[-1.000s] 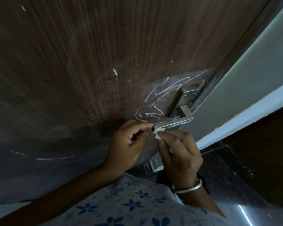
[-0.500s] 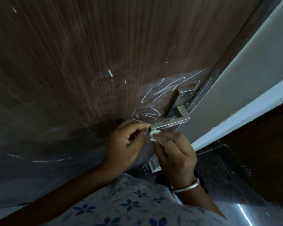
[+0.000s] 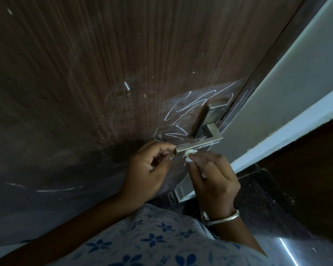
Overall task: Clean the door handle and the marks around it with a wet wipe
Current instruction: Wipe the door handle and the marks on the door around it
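Dark wood door [image 3: 108, 77] covered in chalk scribbles [image 3: 183, 110], left hand [image 3: 148, 167] pinching the handle [image 3: 198, 144] tip, right hand [image 3: 213, 179] clutching a balled-up wipe [image 3: 189, 155] under it.

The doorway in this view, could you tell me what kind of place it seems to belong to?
Probably a home interior, at a room doorway. A dark wood-grain door with a metal lever handle bears white scribbles, beside a pale door frame and a dark polished floor.

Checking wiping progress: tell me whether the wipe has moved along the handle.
Yes, slightly: the wipe has slid along the handle, from its free end toward its bend.
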